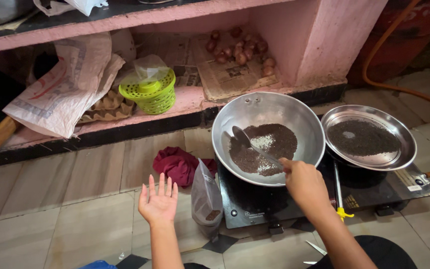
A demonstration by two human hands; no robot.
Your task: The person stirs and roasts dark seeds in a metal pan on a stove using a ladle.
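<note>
Right hand (pixel 304 182) closed round the handle of a long steel spoon (pixel 255 146), its bowl down in the dark small seeds (pixel 262 149) lying in a wide, round, shallow steel pan (pixel 269 107); the pan sits on a black two-burner gas stove (pixel 269 201) on the tiled floor (pixel 65 199). Left hand (pixel 159 201) held open, palm up, fingers spread, holding nothing, above the floor beside a grey plastic pouch (pixel 206 197). Stirring probably goes best with strokes kept low and inside the seed patch, since the pan's sloping wall is shallow and seeds could ride over the near rim. A second flat steel plate of dark seeds (pixel 369 137) stands just right of the pan, nearly touching, so little room that side. A crumpled maroon cloth (pixel 177 164) lies left of the stove. A pink ledge (pixel 140 107) runs behind the pan; open floor to the left.
</note>
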